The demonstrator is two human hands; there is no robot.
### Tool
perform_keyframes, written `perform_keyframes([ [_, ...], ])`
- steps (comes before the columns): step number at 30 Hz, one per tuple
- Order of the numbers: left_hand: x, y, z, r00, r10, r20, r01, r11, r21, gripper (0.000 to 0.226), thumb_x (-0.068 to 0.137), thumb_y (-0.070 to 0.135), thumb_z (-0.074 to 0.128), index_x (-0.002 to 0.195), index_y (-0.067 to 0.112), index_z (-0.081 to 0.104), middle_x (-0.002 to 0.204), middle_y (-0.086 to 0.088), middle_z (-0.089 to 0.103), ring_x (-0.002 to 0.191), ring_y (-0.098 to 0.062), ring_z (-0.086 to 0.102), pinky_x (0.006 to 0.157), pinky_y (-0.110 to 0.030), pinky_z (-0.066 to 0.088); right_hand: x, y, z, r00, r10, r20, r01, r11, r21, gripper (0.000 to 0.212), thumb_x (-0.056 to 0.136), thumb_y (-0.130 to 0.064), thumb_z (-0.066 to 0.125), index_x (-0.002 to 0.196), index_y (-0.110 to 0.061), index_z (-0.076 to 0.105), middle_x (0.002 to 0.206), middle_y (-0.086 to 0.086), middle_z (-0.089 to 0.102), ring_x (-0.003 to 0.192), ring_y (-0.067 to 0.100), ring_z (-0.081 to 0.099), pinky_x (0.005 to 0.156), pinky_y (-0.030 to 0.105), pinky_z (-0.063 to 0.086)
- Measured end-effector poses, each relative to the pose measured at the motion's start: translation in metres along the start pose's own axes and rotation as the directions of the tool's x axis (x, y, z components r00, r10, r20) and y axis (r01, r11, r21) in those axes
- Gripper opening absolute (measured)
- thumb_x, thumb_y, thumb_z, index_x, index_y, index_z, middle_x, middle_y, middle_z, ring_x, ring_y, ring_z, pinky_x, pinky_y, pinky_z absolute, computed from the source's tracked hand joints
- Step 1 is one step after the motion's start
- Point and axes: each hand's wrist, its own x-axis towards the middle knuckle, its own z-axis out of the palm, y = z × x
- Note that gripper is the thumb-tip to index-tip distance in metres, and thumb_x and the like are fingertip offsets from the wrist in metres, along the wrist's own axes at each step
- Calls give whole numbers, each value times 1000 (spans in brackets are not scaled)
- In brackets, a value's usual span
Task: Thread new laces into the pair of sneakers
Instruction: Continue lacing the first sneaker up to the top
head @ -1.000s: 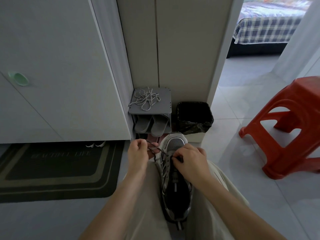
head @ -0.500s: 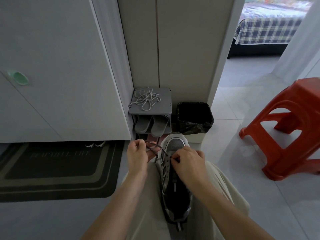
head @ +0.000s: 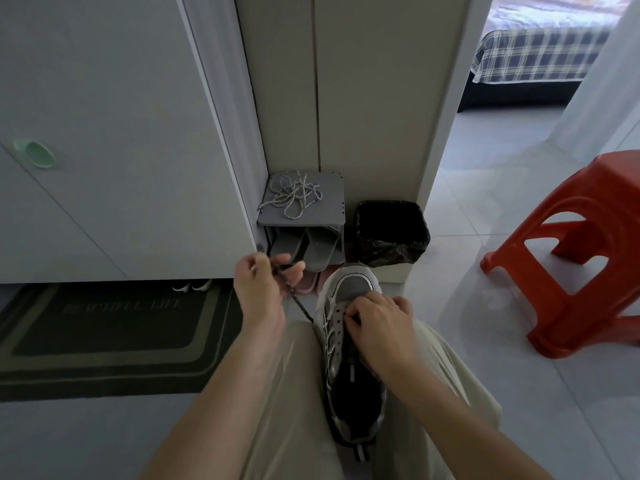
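Sneaker (head: 354,393) on lap, toe away, heel toward body. Left grip (head: 258,285) raised left of toe, wrist bent, clamped on dark lace (head: 298,305) stretched down to sneaker. Right grip (head: 381,327) curled over eyelet row, fingertips together; cannot tell what pinched.

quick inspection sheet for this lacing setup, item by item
surface: sneaker lies on the person's lap, toe away, over a tiled floor
job's things: dark lace runs from sneaker to left hand; pale laces tangled on the grey rack
clutter: grey slippers, black bin, red stool, doormat
grippers: left hand pinches the dark lace; right hand pinches the sneaker at its eyelets
cables: nothing seen
surroundings: white cabinet, bed beyond doorway
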Motion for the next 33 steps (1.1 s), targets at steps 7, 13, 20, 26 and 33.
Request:
perform_keyframes([
  [7,4,21,25,966,-101,238,50,976,213,11,101,15,41,99,5,46,85,-16,69,64,-25,70,55,-34,56,36,-8,-35,985,96,144,-139,935,325,17,81,-41,63,93,-30,61,78,-13,54,79,12,55,84,38,46],
  [13,5,51,64,953,-92,290,71,994,84,11,100,15,45,97,6,50,76,-10,70,59,-21,65,54,-32,52,70,-43,-20,980,18,199,-89,931,354,36,81,-41,63,56,-26,43,57,-10,47,67,15,49,76,35,39],
  [20,76,141,87,942,268,204,-301,941,156,13,97,12,46,84,14,45,66,-4,60,37,-9,39,35,-17,22,127,13,-27,959,153,237,-199,962,185,22,86,-35,60,73,-18,63,68,-2,63,74,20,57,81,35,37],
  [26,132,143,89,935,314,165,-352,874,336,12,96,17,47,84,17,45,71,-3,61,39,-8,39,35,-17,23,155,104,-32,895,363,260,-405,904,133,22,84,-23,61,62,-20,64,63,1,62,66,20,60,56,26,43],
  [33,155,55,117,907,140,396,-373,703,606,19,93,11,56,75,17,56,74,-3,62,46,-5,48,37,-15,34,187,126,-51,902,355,244,-430,708,560,9,87,-14,66,78,-11,67,76,10,71,67,21,69,71,35,57],
])
